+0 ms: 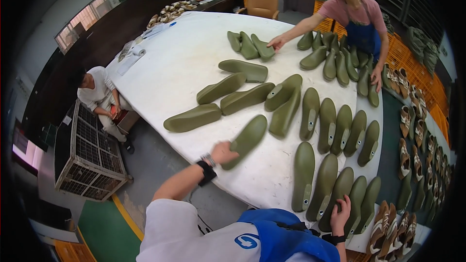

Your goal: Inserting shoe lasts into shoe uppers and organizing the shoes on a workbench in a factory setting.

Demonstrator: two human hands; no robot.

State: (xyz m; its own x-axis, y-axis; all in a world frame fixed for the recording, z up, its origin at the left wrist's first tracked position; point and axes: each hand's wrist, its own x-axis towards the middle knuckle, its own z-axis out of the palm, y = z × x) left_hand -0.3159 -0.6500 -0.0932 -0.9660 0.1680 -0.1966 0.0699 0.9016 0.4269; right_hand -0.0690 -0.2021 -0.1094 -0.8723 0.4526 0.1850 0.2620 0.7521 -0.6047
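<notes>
Bare table (184,63) lies left; olive lasts (335,126) crowd right.

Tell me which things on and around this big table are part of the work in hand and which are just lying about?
In the work:
- left hand gripping an olive-green shoe last
- right hand resting on the near row of lasts
- white table
- a co-worker's hand on the far lasts

Lying about:
- wire crate
- sandal uppers
- papers
- tan chair

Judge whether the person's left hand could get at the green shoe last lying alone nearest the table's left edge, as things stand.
Probably yes. The left hand already grips one last, and the lone last lies just beyond, with bare table between. It would need to let go first.
</notes>
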